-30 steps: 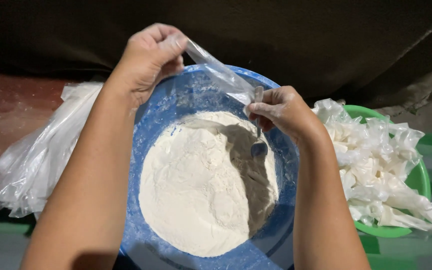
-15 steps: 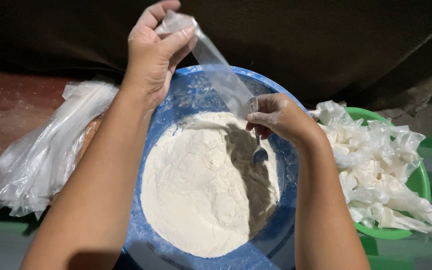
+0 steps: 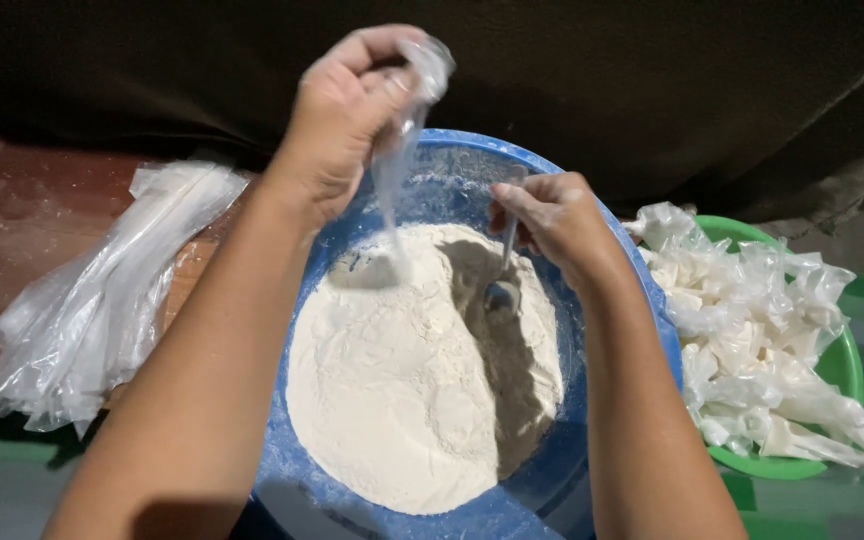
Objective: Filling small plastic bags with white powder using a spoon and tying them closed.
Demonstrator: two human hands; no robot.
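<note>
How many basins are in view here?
2. A blue basin of white flour sits in the middle under both hands; a green basin heaped with filled plastic bags stands to its right, partly cut off.

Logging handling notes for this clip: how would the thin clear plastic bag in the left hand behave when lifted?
The thin clear plastic bag probably stays floppy: it hangs limp from the left hand. Likely very light, holding little. Possibly slippery, with white flour dusting everything in the blue round basin.

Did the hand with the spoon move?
Yes. The right hand dropped its hold on the clear bag and dipped the spoon down into the flour inside the blue bowl.
</note>
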